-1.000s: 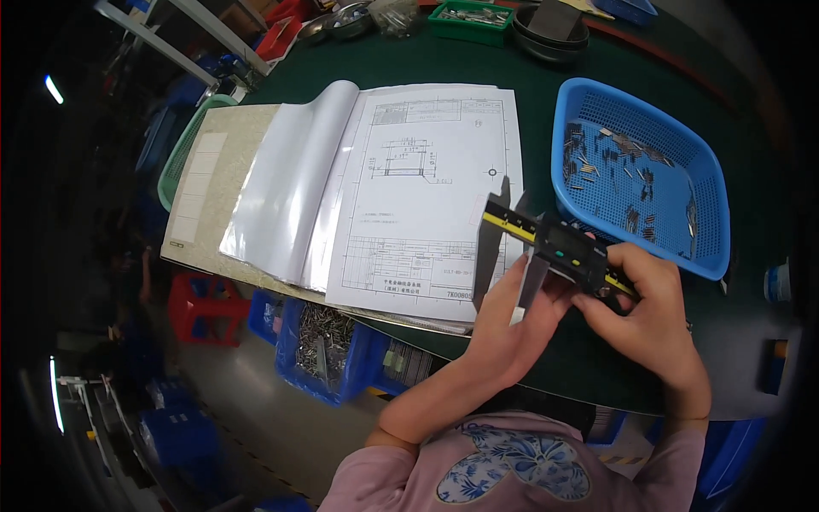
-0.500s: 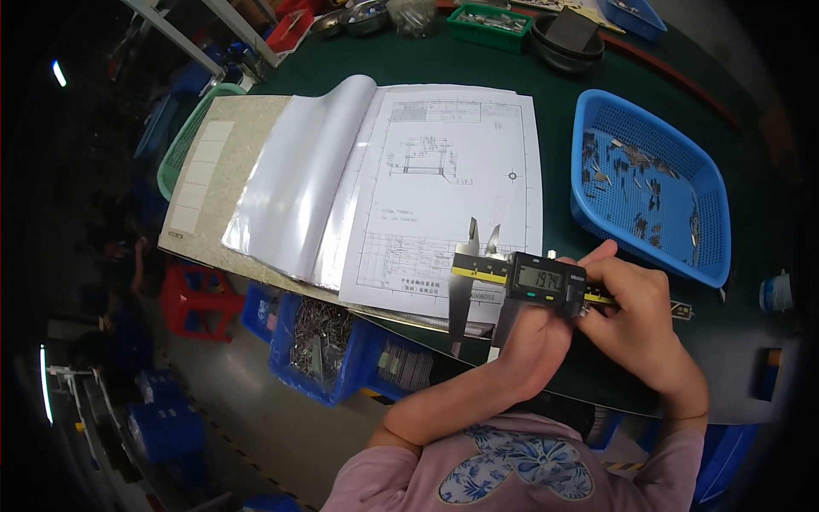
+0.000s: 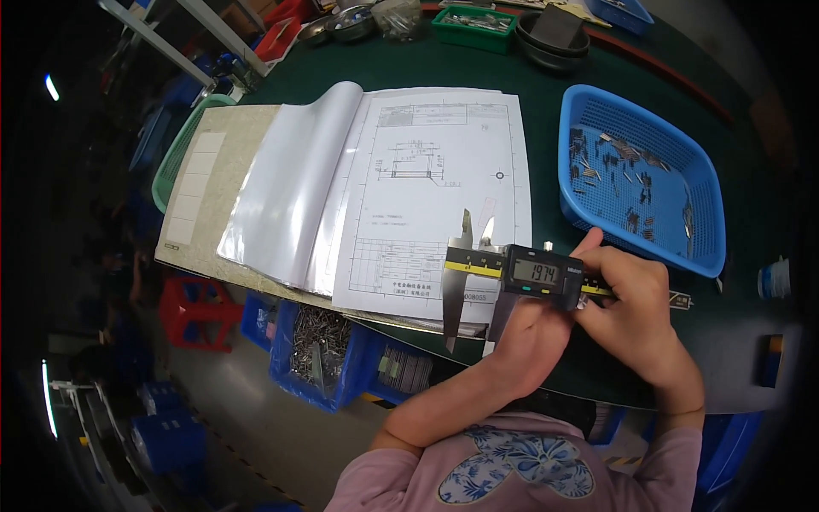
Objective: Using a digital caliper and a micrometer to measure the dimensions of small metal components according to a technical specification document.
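A digital caliper point(image 3: 544, 275) with a lit display is held level above the lower right part of the drawing sheet point(image 3: 409, 205), its jaws apart. My right hand point(image 3: 630, 294) is closed around the caliper's beam, right of the display, with one finger pointing up. Pressed against the caliper's underside, my left hand point(image 3: 536, 337) is bent closed around it. Its fingertips are mostly hidden behind the display body. Whether a small part sits between the jaws I cannot make out. The sheet lies in an open folder point(image 3: 192, 188) with a clear plastic sleeve point(image 3: 286, 192) turned back to the left.
A blue mesh basket point(image 3: 644, 183) with many small dark metal pins stands right on the green table. Behind are a green tray point(image 3: 474, 27) and dark bowls point(image 3: 553, 41). Blue bins point(image 3: 316, 341) of metal parts sit below the front edge; a red stool point(image 3: 200, 311) stands left.
The view has shifted slightly, so folder and basket appear a little further left. Both hands keep their hold on the caliper, which has barely moved relative to the sheet.
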